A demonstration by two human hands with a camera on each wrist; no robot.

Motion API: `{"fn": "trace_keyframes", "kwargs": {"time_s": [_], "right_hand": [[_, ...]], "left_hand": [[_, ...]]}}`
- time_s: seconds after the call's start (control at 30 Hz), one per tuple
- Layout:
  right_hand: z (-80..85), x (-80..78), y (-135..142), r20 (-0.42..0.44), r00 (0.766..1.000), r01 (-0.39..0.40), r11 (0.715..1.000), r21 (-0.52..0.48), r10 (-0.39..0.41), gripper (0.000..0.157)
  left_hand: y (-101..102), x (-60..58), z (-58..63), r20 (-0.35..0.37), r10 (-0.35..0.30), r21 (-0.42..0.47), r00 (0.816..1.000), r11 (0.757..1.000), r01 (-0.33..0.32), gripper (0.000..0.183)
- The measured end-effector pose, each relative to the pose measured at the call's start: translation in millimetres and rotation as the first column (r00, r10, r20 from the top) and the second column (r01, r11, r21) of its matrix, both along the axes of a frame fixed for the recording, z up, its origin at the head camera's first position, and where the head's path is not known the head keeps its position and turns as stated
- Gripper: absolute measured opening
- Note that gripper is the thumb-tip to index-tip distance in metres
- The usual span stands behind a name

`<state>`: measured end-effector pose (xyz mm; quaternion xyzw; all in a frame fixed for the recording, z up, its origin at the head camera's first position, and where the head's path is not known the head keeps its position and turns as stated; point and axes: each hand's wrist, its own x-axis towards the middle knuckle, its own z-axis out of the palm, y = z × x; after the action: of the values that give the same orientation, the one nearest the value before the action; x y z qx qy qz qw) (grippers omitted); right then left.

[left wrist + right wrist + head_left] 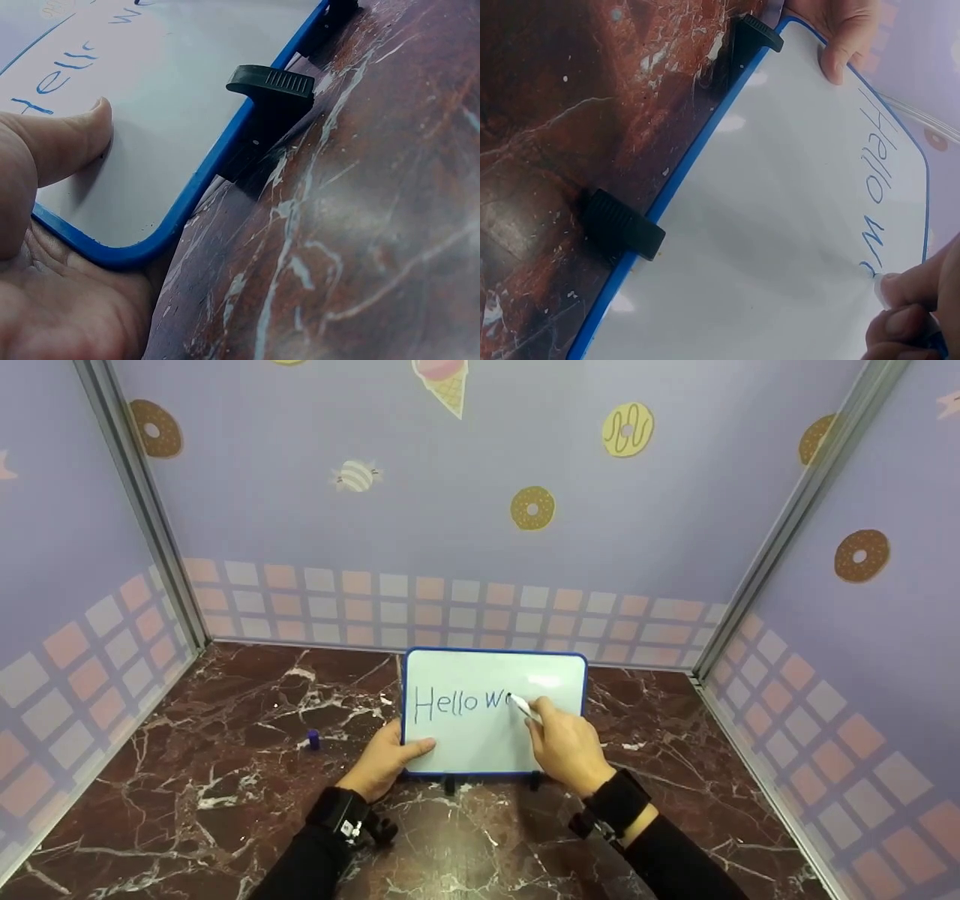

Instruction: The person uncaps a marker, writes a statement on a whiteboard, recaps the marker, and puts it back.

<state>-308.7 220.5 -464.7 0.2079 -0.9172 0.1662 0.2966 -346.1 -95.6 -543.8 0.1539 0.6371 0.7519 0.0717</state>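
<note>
A small whiteboard [472,750] with a blue frame stands tilted back on the marble-patterned table, black clips [274,86] at its lower edge. Blue handwriting [457,703] on it reads "Hello W" followed by a partly drawn round letter. My left hand [382,757] grips the board's lower left side, thumb on the white face and palm behind the frame. In my right hand [566,739] is a white marker [523,705], pinched between thumb and fingers, its tip right at the newest letter. The right wrist view shows only a little of the marker.
A purple-blue marker cap [313,739] stands on the table [247,802] left of the board. Lilac panels [450,540] with printed sweets and tile squares enclose the back and both sides, joined by grey metal corner posts [142,502].
</note>
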Motion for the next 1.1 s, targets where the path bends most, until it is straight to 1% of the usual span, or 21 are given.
{"fn": "trace_keyframes", "kwargs": {"time_s": [0.2,0.43,0.73,0.97,1.1], "right_hand": [[0.9,0.3,2.9,-0.001,1.0,0.015,1.0,-0.003,-0.015,0.015],[2.4,2.0,5.8,0.022,0.999,0.027,1.0,-0.009,-0.027,0.015],[0.0,2.6,9.0,0.02,0.999,0.027,1.0,-0.005,-0.027,0.014],[-2.2,6.1,8.4,0.032,0.999,0.029,1.0,-0.002,-0.029,0.014],[-3.4,7.7,7.4,0.043,0.998,0.036,0.999,0.002,-0.036,0.015]], "left_hand": [[0.9,0.1,-0.2,0.013,0.019,-0.003,1.0,1.0,-0.019,0.052],[0.9,0.9,-0.2,0.016,0.01,0.017,1.0,1.0,-0.01,0.053],[1.0,-0.1,-0.5,0.021,0.003,0.033,1.0,0.999,-0.003,0.052],[0.5,-1.0,-1.7,0.016,0.009,0.019,1.0,1.0,-0.009,0.052],[0.6,-1.2,-1.7,0.018,0.007,0.029,1.0,1.0,-0.007,0.052]]}}
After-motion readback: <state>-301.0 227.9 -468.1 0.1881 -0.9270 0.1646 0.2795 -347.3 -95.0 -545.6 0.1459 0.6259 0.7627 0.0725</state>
